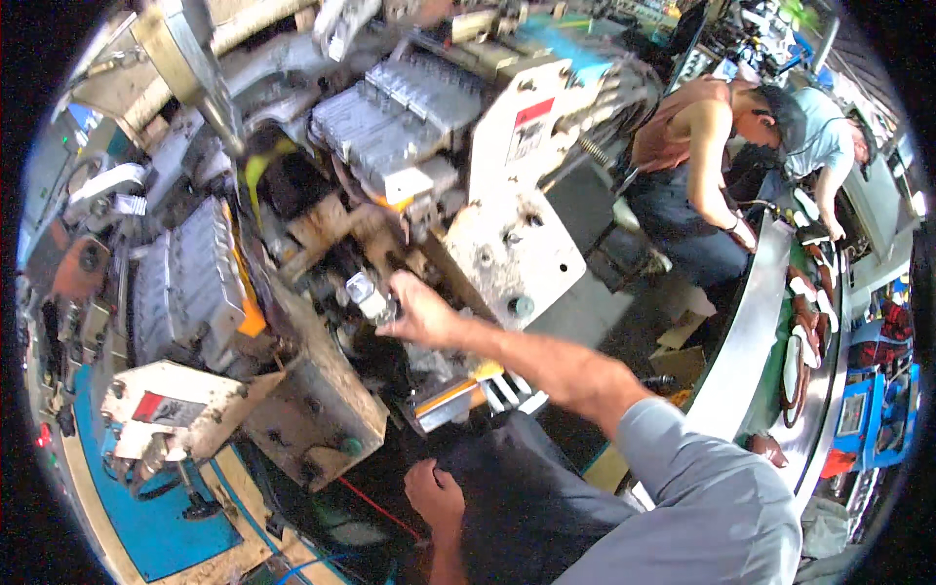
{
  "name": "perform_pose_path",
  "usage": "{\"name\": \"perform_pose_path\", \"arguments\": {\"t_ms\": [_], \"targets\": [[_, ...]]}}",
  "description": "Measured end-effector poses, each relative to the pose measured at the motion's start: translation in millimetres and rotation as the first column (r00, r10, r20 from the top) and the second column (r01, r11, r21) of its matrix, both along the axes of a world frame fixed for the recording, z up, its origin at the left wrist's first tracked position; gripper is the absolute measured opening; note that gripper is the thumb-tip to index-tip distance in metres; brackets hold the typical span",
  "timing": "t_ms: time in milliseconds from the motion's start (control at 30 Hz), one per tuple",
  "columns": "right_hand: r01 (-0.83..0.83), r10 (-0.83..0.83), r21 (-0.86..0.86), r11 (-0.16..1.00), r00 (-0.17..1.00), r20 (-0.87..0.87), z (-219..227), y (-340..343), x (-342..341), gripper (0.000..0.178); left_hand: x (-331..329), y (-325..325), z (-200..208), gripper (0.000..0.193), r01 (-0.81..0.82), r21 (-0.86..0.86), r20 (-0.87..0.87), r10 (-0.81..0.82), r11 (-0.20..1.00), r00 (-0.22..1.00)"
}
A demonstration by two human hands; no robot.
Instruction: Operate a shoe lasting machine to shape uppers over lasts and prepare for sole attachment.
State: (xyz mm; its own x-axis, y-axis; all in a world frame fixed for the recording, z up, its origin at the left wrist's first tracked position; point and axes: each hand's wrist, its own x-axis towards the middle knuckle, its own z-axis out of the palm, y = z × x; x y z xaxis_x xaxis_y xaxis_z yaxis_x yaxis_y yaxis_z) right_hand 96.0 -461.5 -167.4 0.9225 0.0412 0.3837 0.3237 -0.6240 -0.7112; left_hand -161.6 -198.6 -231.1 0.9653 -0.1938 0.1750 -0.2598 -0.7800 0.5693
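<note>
My right hand (pixel 421 312) reaches left into the machine, its thumb and fingers closed around the near end of a small silver-white piece (pixel 364 291). Motion blur and the fingers hide part of that piece. Beneath that wrist is a metal block with a yellow-orange edge (pixel 450 402). Low in front of my dark trousers, my left hand (pixel 436 495) is loosely curled, and nothing shows in it. It is apart from the machine.
Two ribbed silver blocks (pixel 400 112) (pixel 185 283) flank the work spot, along with pale steel plates (pixel 514 253). To the right runs a metal-edged conveyor (pixel 746 341) carrying brown and white shoe parts (pixel 804 336). Two people (pixel 697 146) work alongside it. Blue crates (pixel 858 414) stand beyond.
</note>
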Motion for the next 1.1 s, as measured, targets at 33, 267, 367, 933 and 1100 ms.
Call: {"name": "perform_pose_path", "arguments": {"t_ms": [33,267,367,933,1100], "targets": [[0.206,-0.209,0.044,0.978,0.974,0.091,-21.1,11.0,-8.9,0.063,2.4,-8.5,-1.4,0.024,0.011,0.027,0.022,-0.012,1.0,1.0],[-0.029,0.088,0.227,0.973,0.963,-0.255,8.4,-2.2,-17.5,0.06,-9.1,16.3,-16.4,0.024,-0.052,0.091,0.001,0.052,0.995,0.999],[-0.377,0.384,0.085,0.922,0.919,-0.092,25.3,-32.2,2.8,0.086,-8.0,17.0,-12.7,0.024,-0.036,0.077,-0.048,0.039,0.996,0.998],[-0.486,0.486,0.004,0.874,0.873,-0.032,5.2,-38.5,37.6,0.087,9.8,1.8,-16.4,0.027,-0.024,0.137,-0.062,0.032,0.99,0.998],[0.214,-0.214,-0.047,0.976,0.977,0.011,11.6,42.7,-9.5,0.072,5.9,7.1,-18.2,0.028,-0.059,0.116,-0.063,0.066,0.991,0.996]]}}
